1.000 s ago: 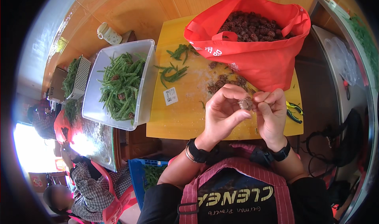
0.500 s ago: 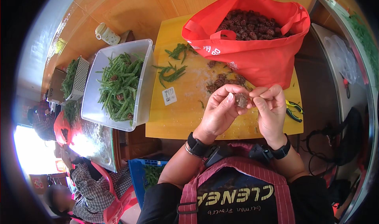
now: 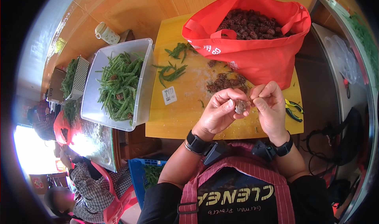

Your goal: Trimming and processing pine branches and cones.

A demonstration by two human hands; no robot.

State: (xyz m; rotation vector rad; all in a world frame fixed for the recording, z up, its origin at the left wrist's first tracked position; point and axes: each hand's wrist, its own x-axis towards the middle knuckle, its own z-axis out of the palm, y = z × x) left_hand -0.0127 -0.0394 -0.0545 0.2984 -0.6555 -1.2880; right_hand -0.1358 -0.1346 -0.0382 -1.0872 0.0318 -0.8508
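The small brown cone is now shifted lower toward the table's near edge, pinched by the left hand while the right hand's fingers pick at it, so the picking is judged ongoing.

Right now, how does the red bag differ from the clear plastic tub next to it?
The red bag is soft, opaque fabric with handles; the clear tub is rigid and see-through. The red bag holds dark brown cone-like pieces; the clear tub holds green sprigs. The red bag sits on the yellow board, the clear tub beside that board. Both are open-topped and well filled.
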